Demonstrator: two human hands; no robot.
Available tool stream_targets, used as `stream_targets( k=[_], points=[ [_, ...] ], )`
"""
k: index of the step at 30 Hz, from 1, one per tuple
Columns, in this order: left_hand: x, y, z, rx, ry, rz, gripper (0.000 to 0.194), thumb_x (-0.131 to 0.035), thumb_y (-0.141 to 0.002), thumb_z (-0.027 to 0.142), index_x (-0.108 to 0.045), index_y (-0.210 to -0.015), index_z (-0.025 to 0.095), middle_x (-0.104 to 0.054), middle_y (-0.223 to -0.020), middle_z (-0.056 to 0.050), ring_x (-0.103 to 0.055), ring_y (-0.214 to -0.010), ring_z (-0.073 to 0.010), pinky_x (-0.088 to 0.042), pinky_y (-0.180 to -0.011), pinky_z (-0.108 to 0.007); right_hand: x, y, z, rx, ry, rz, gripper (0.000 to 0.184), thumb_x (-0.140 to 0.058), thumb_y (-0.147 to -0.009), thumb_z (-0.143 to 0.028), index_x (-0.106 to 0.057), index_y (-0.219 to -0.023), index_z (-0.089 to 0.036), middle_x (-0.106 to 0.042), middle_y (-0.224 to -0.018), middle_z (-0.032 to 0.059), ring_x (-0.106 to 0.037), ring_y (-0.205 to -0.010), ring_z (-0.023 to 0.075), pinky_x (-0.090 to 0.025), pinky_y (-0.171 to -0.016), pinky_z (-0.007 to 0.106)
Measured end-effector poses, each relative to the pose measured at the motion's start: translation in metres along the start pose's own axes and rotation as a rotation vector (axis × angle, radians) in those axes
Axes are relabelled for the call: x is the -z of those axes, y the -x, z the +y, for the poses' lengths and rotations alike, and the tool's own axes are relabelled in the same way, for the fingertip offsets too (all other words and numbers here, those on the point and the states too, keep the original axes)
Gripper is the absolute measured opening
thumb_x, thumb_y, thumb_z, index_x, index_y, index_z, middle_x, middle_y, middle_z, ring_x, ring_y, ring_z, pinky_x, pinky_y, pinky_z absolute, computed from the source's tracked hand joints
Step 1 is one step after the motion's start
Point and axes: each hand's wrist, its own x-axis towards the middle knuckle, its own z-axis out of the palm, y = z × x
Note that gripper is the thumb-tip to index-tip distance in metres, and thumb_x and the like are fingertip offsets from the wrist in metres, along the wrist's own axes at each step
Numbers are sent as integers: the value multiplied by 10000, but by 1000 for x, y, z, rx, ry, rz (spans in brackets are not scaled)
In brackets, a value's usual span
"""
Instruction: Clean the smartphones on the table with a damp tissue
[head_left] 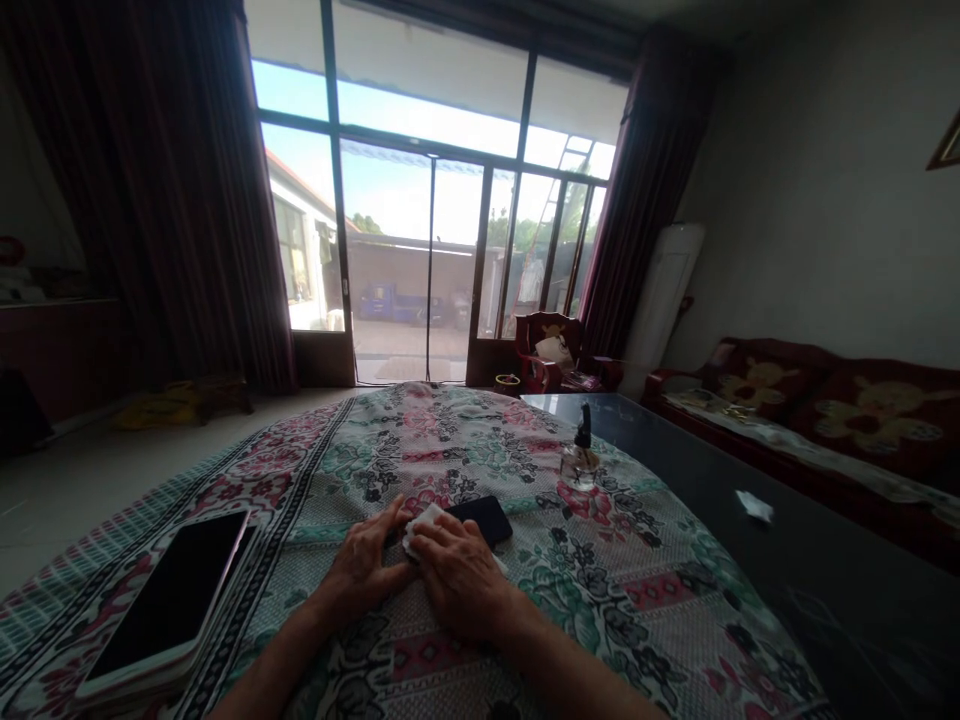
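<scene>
My right hand is closed on a crumpled white tissue and presses it down on the patterned cloth, beside or over one end of a dark phone. The far end of the phone sticks out past my knuckles; the rest is hidden. Just left of the tissue lies my left hand, its fingers stretched forward and the thumb pointing toward the right hand. Whether its fingertips touch the phone or the tissue cannot be made out. A small clear spray bottle with a black top stands upright to the right.
A white-edged tablet lies on something flat at the left of the tablecloth. On the dark table at the right is another crumpled tissue. Beyond are a wooden sofa, a chair and glass doors.
</scene>
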Motion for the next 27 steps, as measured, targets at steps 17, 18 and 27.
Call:
stream_targets(
  k=[17,18,27],
  points=[
    [2,0,1,-5,-12,-39,848,-652,-639,278,-386,-1435,159,-590,-1343,-98,-505,-1259,-303,-344,-1091,-428,-4,-15,20,-20,-19,-47,418,-471,-813,-186,-565,-1215,-248,-550,-1336,21,-417,-1218,216,-302,-990,367],
    [2,0,0,-11,-16,-47,850,-643,-640,273,-378,-1437,146,-571,-1364,-107,-487,-1278,-304,-331,-1100,-431,-6,-18,20,-19,-21,-42,427,-473,-814,-188,-554,-1229,-248,-543,-1343,24,-411,-1224,218,-299,-994,371],
    [2,2,-1,-51,-24,-59,813,-576,-666,265,-363,-1442,142,-576,-1354,-111,-490,-1277,-292,-331,-1095,-441,8,10,2,60,-68,-81,421,-472,-803,-169,-555,-1205,-260,-565,-1322,-2,-425,-1226,202,-289,-1009,363]
  ],
)
